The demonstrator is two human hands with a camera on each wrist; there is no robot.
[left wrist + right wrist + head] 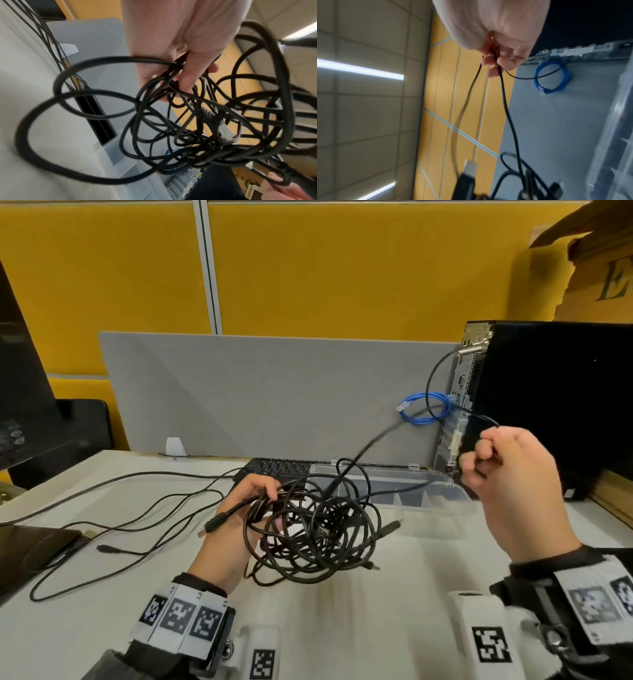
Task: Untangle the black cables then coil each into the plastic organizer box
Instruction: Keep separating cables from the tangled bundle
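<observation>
A tangled bundle of black cables (315, 529) hangs above the table, gripped at its left side by my left hand (246, 508). In the left wrist view the fingers (187, 78) curl round several strands of the cable bundle (205, 128). My right hand (496, 467) is raised to the right and pinches a black strand (370, 446) that runs taut from the tangle. The right wrist view shows that strand (508, 111) passing between finger and thumb of the right hand (496, 63). The clear plastic organizer box (411, 491) lies open behind the tangle.
A black keyboard (277, 467) sits behind the box. A black computer tower (548, 398) stands at the right, with a blue network cable (424, 409) at its back. Other black cables (120, 508) trail across the table's left. A monitor stand (51, 433) is at far left.
</observation>
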